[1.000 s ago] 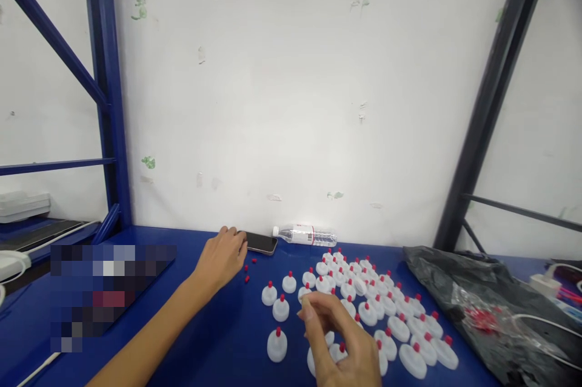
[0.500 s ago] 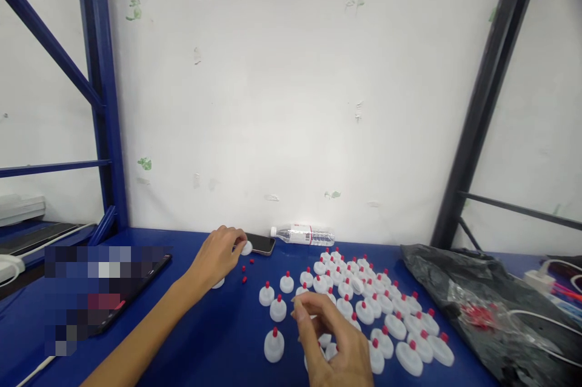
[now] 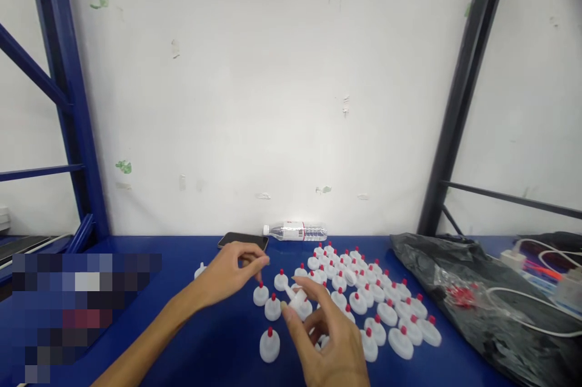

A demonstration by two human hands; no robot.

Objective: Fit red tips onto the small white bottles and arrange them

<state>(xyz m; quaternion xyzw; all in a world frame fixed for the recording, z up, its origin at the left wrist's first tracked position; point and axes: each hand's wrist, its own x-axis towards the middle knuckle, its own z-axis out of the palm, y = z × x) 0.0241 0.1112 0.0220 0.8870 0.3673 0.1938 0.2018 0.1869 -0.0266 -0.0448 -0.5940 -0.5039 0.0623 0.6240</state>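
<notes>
Head view, cap [image 3: 297, 300] held, bottle label [image 3: 292, 230] illegible

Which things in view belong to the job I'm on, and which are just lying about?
Likely the job:
Held cap, bare, pinched in the right hand
Red-tipped caps
Bare cap beside the left hand
Red pieces in clear wrap, probably

Seemingly lying about:
Phone
Bottle, on its side
Black bag

No legible txt, brand or nos. in view. Clear bottle [image 3: 316, 232] lying at back has white label [image 3: 291, 230] w/ red marks, but print's too sm. to read.
</notes>
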